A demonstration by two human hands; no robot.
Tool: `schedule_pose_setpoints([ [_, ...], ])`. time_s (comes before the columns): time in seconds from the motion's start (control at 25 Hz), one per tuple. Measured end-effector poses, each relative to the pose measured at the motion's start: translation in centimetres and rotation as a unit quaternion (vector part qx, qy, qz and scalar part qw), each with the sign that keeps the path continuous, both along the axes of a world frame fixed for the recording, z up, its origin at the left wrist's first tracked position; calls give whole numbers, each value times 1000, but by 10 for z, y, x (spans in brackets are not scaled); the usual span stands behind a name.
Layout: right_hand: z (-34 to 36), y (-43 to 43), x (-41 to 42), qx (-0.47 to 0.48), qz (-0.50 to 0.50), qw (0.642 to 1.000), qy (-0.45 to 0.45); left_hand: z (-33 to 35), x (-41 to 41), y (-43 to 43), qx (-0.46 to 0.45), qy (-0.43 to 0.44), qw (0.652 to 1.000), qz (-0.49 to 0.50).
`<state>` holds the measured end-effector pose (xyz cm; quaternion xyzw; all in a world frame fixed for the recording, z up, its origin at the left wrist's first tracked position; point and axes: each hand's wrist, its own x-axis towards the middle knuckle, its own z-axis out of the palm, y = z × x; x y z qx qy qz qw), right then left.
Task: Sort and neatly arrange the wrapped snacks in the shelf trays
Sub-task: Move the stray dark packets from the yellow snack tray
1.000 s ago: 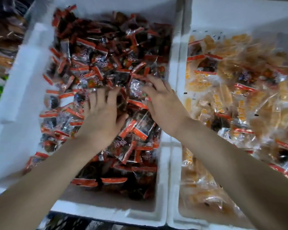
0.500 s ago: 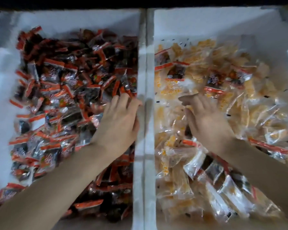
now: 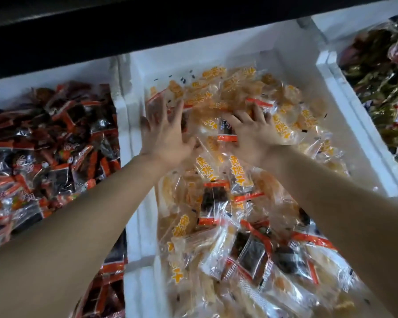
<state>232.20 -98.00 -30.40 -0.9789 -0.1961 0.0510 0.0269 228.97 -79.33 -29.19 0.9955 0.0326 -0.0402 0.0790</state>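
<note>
Both hands lie flat on the peach packets in the middle tray.

The left hand (image 3: 168, 136) has its fingers (image 3: 178, 111) spread wide and straight, pressing on the yellow packets (image 3: 239, 171), which are printed in orange with "黄桃干". The right hand (image 3: 253, 136) is also spread and pinches nothing, though its fingertips are buried among the wrappers. Just beside the right thumb, between the two hands, lies a dark packet (image 3: 225, 130) with an orange-red band. More stray packets (image 3: 251, 255) of that kind lie behind the wrists in the same white foam middle tray (image 3: 340, 99). Left of the left fingers, past the foam wall, the left tray (image 3: 55, 74) holds a dark pile (image 3: 55, 138) with white writing too blurred to read. Right of the right fingers, the right tray (image 3: 326, 26) holds green-gold wrappers (image 3: 381, 72) whose labels are unreadable.
</note>
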Motion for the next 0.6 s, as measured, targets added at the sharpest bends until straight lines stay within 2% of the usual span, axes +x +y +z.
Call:
schedule_pose_setpoints([
  [0.08,1,-1,-5,17,24,1000,12,-4,10,4,-41,47,998,28],
  [0.16,1,-6,-13,53,46,997,30,-4,9,4,-53,49,997,17],
  [0.44,3,-30,-63,122,136,981,61,-4,-65,-4,-37,22,991,-127],
  [0.6,11,-35,-73,154,123,975,107,17,-76,6,-80,24,979,-186],
])
